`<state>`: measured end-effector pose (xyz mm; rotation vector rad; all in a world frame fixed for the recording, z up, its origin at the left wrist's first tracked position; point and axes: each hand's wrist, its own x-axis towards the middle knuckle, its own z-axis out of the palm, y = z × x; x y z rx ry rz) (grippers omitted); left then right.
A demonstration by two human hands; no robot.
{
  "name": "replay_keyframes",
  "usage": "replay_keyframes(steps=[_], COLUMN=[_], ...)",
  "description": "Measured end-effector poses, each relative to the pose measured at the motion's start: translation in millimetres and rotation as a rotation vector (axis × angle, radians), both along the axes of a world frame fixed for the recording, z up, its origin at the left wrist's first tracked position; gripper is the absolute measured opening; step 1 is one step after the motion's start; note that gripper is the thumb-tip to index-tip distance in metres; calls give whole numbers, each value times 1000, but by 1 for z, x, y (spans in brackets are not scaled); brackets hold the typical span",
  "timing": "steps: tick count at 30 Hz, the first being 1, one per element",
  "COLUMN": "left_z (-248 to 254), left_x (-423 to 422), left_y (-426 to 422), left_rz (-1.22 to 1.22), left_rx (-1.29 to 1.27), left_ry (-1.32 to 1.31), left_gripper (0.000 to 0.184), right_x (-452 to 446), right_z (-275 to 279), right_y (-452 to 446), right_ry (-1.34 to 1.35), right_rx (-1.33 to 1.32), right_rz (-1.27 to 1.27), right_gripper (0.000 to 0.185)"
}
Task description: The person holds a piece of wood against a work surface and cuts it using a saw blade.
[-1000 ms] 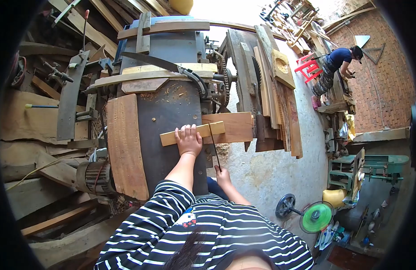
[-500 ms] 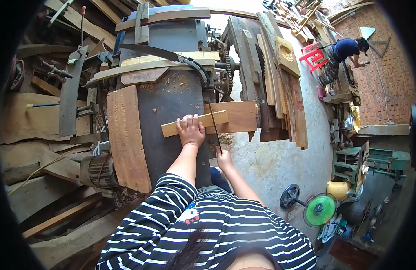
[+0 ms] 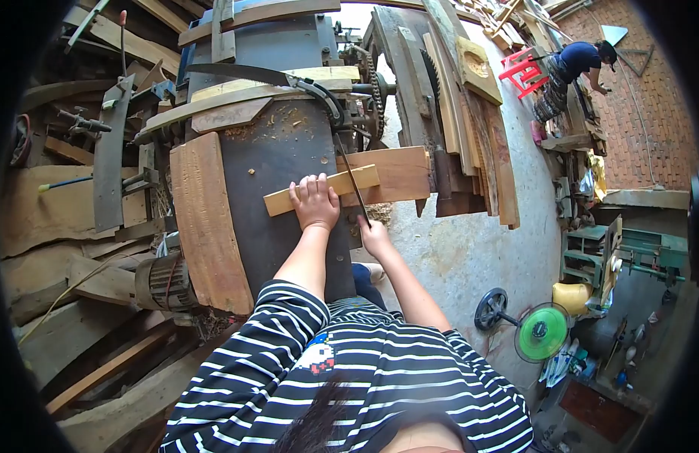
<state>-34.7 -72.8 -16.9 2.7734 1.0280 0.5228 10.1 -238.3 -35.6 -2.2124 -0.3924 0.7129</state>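
Observation:
A short light wooden strip (image 3: 357, 180) lies crosswise over the dark metal machine table (image 3: 277, 162), its right end past the table edge. My left hand (image 3: 315, 202) presses down on the strip, fingers curled over its far side. In my right hand (image 3: 376, 238) is the handle of a hand saw, gripped from the near side. The narrow saw blade (image 3: 351, 172) stands edge-on across the strip, right of my left hand. How deep it sits in the wood cannot be seen. Beneath the strip's right end is a wider brown board (image 3: 402, 175).
A folding saw (image 3: 247, 74) with a curved handle rests on planks at the table's far part. A thick board (image 3: 208, 219) lies along the left, beside a motor (image 3: 164, 285). Stacked planks (image 3: 470, 143) stand right. Another person (image 3: 572, 72) bends over work at upper right.
My right hand and the saw have moved a little away from my body. The whole view has shifted slightly. My left hand stays on the strip.

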Motion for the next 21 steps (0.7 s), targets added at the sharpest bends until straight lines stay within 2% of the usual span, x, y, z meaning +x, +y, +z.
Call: replay_keyframes(steps=[5,8,13,21], left_z=[-1,-1,-1,-3], left_x=[-1,-1,-1,0], left_y=[2,1,1,2], left_rz=[-3,-5,-3,4], left_rx=[0,5,10,41], left_ry=[17,1,0,0], left_gripper=[38,38,37,35], right_x=[-14,-47,-87,-22], right_z=[2,-23,-13,2], right_y=[-8,-44,-76,-6], right_ry=[48,109,96,27], right_rx=[-47,-79,-29,59], right_rz=[-24,-40,-74,-54], right_gripper=[56,56,53,55])
